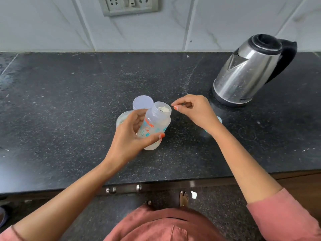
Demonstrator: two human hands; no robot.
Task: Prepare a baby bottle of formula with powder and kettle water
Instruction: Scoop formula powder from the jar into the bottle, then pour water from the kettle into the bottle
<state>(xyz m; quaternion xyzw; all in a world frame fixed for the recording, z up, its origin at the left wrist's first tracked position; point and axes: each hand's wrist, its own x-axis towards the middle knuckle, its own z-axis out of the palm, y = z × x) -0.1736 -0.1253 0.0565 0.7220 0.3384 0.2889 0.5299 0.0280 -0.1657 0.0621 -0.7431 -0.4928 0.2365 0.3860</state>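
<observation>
White powder (164, 109) tops the tilted bottle (152, 127) gripped by the left hand (128, 134); right hand (194, 110) pinched, contents unclear. Probably next: pouring from the kettle (246, 70).

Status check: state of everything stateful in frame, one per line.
bottle: uncapped, tilted, white powder at its mouth.
left hand: grips the bottle.
right hand: fingertips pinched beside the bottle mouth; what it holds is unclear.
kettle: upright on the counter, lid closed.
round container: behind the bottle; open or lidded unclear.
socket plate: nothing plugged in.
</observation>
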